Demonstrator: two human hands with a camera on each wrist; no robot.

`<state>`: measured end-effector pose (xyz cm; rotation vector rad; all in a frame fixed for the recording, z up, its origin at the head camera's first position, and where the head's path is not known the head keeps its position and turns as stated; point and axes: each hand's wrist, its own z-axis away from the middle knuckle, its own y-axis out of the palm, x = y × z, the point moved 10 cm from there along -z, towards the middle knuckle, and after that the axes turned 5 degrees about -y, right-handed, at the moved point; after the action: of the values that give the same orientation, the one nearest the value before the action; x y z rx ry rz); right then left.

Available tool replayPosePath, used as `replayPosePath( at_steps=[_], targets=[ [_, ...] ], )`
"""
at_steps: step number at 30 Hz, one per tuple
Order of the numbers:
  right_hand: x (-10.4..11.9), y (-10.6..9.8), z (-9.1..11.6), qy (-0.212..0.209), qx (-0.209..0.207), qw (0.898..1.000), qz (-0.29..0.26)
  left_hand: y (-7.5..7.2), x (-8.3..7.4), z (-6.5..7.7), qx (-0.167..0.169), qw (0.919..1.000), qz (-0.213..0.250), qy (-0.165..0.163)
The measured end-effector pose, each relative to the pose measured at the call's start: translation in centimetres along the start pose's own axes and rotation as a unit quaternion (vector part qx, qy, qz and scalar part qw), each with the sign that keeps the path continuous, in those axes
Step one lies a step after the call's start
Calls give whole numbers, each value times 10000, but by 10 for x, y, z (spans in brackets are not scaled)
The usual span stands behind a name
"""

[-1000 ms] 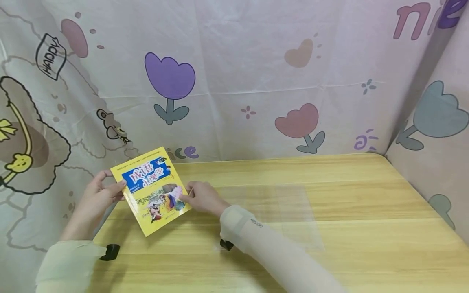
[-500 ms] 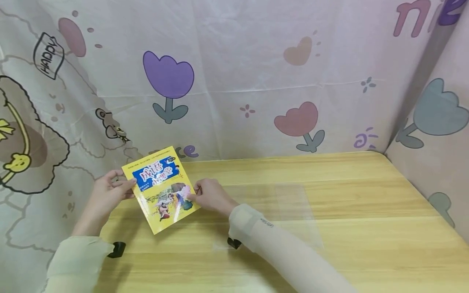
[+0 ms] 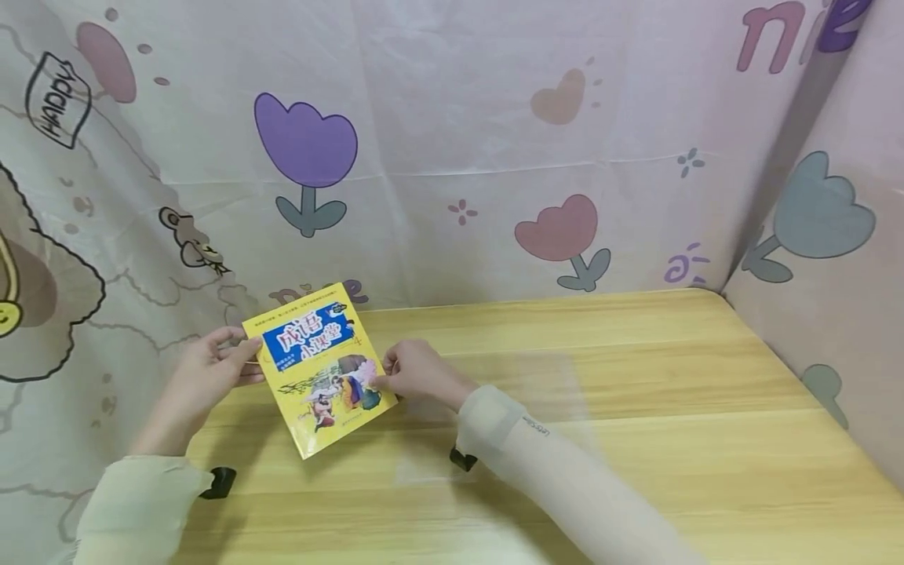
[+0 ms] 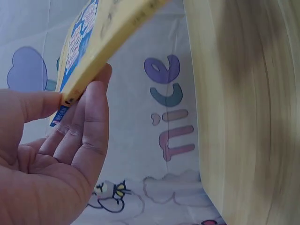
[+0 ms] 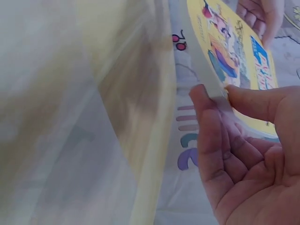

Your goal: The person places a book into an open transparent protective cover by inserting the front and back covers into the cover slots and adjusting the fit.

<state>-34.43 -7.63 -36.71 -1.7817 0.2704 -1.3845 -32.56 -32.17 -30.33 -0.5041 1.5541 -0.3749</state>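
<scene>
A yellow book (image 3: 321, 373) with a blue title panel and a colourful drawing is held tilted above the table, front cover toward the head camera. My left hand (image 3: 212, 365) pinches its left edge, thumb on the cover and fingers behind. In the left wrist view, the spine side of the book (image 4: 101, 51) rests between the thumb and fingers of that hand (image 4: 61, 145). On the opposite edge, near the lower right corner, my right hand (image 3: 420, 373) pinches the book. The right wrist view shows the right thumb (image 5: 255, 101) over the cover and the fingers under the page edges.
A clear plastic sheet (image 3: 558, 392) lies flat on the wooden table (image 3: 678, 439), partly behind the right forearm. A printed curtain (image 3: 431, 102) hangs along the back and both sides. Black wrist pieces (image 3: 220, 482) show below the sleeves.
Both hands have carried the book a little to the right, and its tilt is nearly the same. The head view has shifted slightly. Both grips on the book stay as they were.
</scene>
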Motion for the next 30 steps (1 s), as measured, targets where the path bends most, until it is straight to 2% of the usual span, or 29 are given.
replayPosePath(
  at_steps=[4, 14, 18, 22, 26, 30],
  targets=[
    [-8, -8, 10, 0, 125, 9999, 13, 13, -7, -1, 65, 9999, 63, 78],
    [-27, -23, 33, 164, 334, 9987, -341, 38, -25, -6, 157, 9997, 170, 85],
    [-30, -30, 44, 185, 399, 9978, -495, 45, -34, -6, 68, 9999, -71, 99],
    [-38, -35, 54, 271, 541, 9937, -944, 51, -43, -9, -76, 9989, -377, 251],
    [-45, -40, 61, 331, 626, 9904, -1185, 61, -49, -14, -15, 9985, -377, 399],
    [-52, -45, 68, 356, 608, 9892, -1284, 71, -54, -18, 81, 9985, -340, 416]
  ],
)
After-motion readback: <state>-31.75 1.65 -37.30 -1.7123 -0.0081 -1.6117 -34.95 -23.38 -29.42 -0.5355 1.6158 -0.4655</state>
